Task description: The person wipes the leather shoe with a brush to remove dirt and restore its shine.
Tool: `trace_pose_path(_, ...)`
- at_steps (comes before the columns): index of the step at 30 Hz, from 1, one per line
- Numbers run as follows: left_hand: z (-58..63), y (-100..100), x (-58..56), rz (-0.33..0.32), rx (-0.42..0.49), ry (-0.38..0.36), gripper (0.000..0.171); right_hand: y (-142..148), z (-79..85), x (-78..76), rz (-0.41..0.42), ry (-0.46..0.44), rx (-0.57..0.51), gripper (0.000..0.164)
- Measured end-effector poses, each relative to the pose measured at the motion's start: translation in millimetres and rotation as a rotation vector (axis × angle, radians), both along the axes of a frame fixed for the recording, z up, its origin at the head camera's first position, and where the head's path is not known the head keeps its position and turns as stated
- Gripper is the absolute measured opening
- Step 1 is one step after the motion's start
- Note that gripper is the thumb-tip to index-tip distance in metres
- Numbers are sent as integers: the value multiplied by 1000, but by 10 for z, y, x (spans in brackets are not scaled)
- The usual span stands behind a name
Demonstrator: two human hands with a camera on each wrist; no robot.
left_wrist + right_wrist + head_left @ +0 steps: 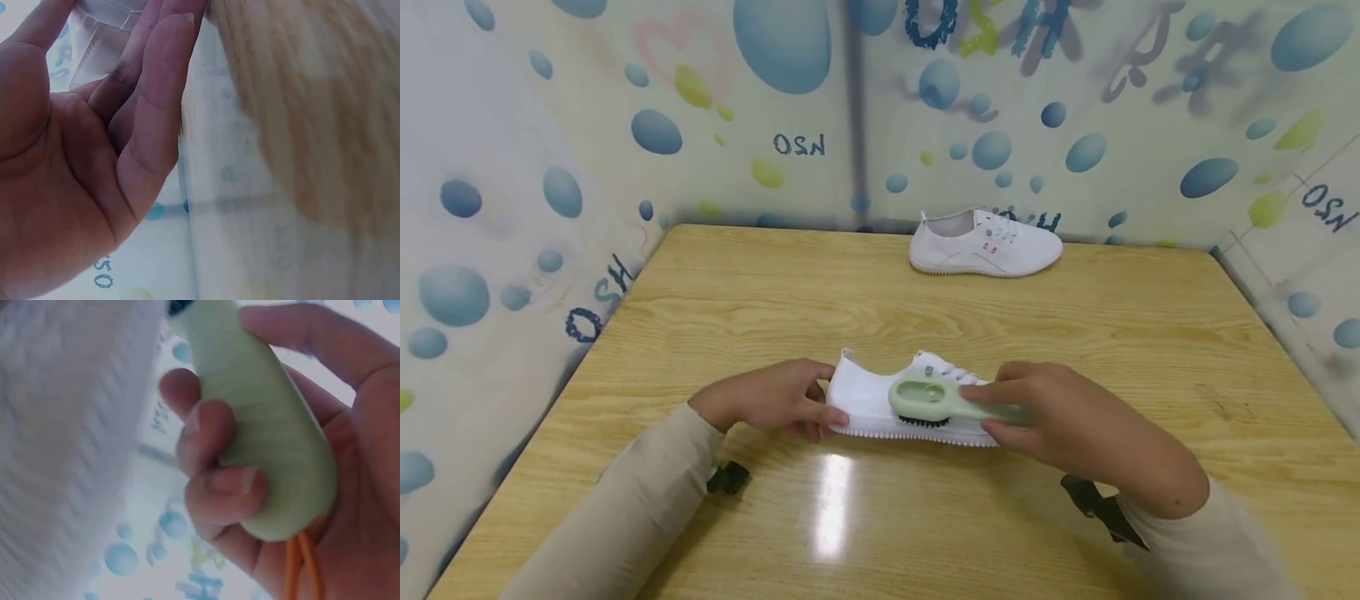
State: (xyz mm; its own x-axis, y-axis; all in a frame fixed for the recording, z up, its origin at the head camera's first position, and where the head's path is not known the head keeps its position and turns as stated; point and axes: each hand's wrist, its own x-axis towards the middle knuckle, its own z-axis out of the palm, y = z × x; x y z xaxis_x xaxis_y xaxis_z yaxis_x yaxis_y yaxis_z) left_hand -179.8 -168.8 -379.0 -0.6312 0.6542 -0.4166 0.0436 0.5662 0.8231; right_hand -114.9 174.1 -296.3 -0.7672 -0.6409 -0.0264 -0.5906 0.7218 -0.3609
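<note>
A white lace-up shoe [863,393] is held on its sole near the middle of the wooden table, toe to the right. My left hand [778,396] grips its heel, thumb on the near side and fingers behind. In the left wrist view only part of the shoe shows beyond the fingers. My right hand [1060,417] holds a pale green brush [919,400] by its handle, the black bristles [925,422] against the shoe's near side. In the right wrist view, fingers curl round the handle [269,431], with an orange cord [292,569] at its end; the ribbed sole [69,444] is beside it.
A second white shoe [985,246] stands at the table's back edge, against the patterned backdrop [880,108]. The wooden table [737,292] has backdrop walls at left, back and right. Black straps [1101,510] hang at both wrists.
</note>
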Motion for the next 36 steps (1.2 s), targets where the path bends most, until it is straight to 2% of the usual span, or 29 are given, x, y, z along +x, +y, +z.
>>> trace_pose_path(8, 0, -11, -9, -9, 9, 11, 39, -169, -91, 23, 24, 56, 75, 46)
trace_pose_path(13, 4, -4, -11, -3, 13, 6, 39, -75, -30, 11, 12, 45, 93, 46)
trace_pose_path(19, -17, -7, -15, -5, 8, 4, 40, 82, 35, 9, -8, 8, 53, 42)
trace_pose_path(24, -22, -8, -17, -6, 8, 9, 40, 10, -22, 1, -10, 48, 8, 38)
trace_pose_path(30, -15, -8, -17, -7, 4, 7, 40, -185, -155, -14, -8, 142, -7, 35)
trace_pose_path(33, -12, -7, -18, -8, 3, 12, 39, -207, -161, -16, -3, 167, 19, 37)
trace_pose_path(36, -14, -7, -18, -7, 3, 18, 37, -169, -114, -16, -28, 142, 85, 41)
